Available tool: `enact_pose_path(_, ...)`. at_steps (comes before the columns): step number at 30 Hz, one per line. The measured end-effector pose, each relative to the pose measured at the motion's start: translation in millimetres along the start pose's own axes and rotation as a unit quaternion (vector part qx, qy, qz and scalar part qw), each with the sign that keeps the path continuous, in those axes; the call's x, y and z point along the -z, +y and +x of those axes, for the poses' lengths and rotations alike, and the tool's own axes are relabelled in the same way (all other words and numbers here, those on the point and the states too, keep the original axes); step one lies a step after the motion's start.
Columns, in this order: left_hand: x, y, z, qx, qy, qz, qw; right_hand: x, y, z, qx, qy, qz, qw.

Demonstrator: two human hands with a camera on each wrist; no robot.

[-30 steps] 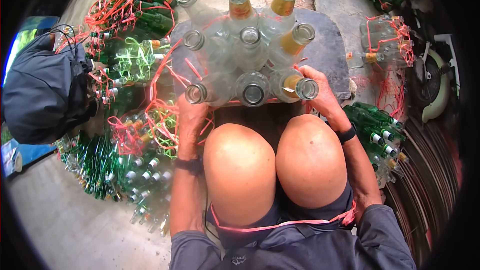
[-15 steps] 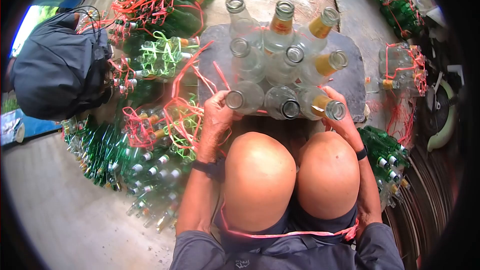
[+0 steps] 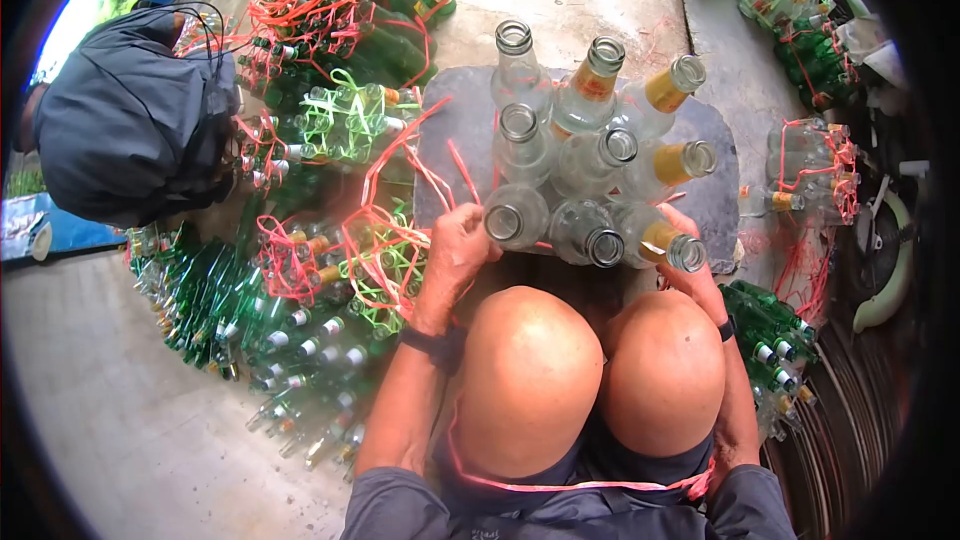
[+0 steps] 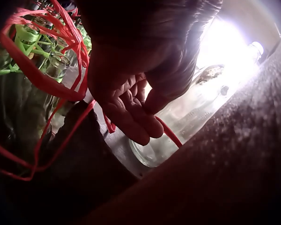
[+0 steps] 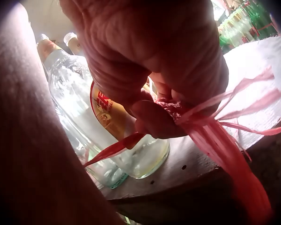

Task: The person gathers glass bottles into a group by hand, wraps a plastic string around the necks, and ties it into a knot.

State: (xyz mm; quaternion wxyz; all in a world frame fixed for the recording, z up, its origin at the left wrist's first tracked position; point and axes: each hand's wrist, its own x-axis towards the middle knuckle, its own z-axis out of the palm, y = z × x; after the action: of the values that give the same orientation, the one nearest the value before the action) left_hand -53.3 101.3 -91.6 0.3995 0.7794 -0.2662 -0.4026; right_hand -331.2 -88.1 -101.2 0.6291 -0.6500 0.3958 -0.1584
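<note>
Clear bottles (image 3: pixel 595 162) have shifted down and rightward within the head view, now upper centre. Left hand (image 3: pixel 458 248) and right hand (image 5: pixel 154 56) pinch red twine (image 5: pixel 215 140) against them; uneven pulling could topple some.

Glossy, smooth glass bottles (image 5: pixel 71 88) carry papery labels (image 5: pixel 107 110); ribbon (image 5: pixel 215 145) is thin, sheeny plastic, bench (image 3: pixel 720 222) matt, sleeve (image 3: pixel 395 508) dull cloth, floor (image 3: pixel 120 390) matt concrete.
</note>
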Motion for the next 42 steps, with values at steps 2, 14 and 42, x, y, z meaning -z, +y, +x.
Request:
enact_pose_path(2,-2,-3,-3,-0.024,0.008,-0.022,0.999,9,-5,3,-0.024,-0.027,0.025,0.999)
enact_pose_path(14,19,44,57,-0.056,0.03,-0.105,0.992,46,-51,44,-0.076,-0.071,-0.057,0.993)
enact_pose_path(42,-1,42,117,-0.092,0.072,-0.251,0.961,33,-37,111,-0.02,-0.005,0.112,0.993)
